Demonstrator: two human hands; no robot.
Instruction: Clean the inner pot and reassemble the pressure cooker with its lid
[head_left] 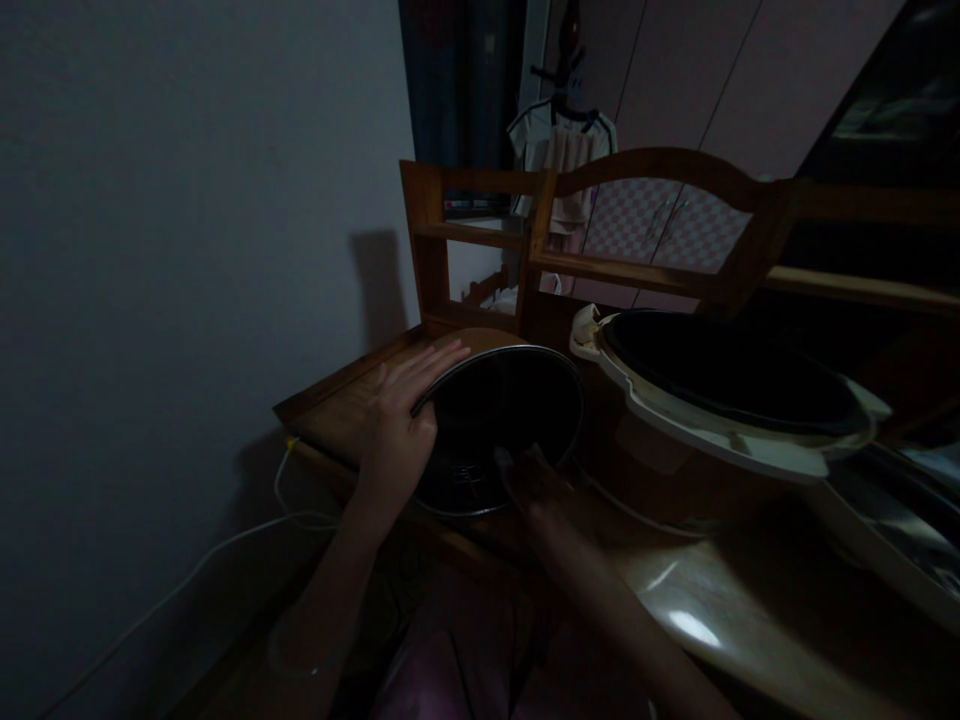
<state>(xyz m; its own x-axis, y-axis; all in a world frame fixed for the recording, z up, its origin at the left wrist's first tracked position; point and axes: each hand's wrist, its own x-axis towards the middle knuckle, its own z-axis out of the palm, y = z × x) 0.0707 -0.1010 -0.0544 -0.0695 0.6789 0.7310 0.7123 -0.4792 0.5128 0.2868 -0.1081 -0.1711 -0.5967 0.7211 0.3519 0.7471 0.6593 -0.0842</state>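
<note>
Dim room. A round dark metal pot with a shiny rim (502,410) stands tilted on the wooden tabletop (337,405), beside a white cooker base (720,420). The left hand (397,425) rests on its left rim, fingers spread. The right hand (536,480) is at its lower inside, too blurred to tell its fingers. The pot is probably stiff, smooth and slippery, and best gripped at the rim.

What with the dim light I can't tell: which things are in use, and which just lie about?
In use: left hand, right hand, round pot.
Lying about, untouched: open cooker, white cable, wooden shelf, hanging clothes.
</note>
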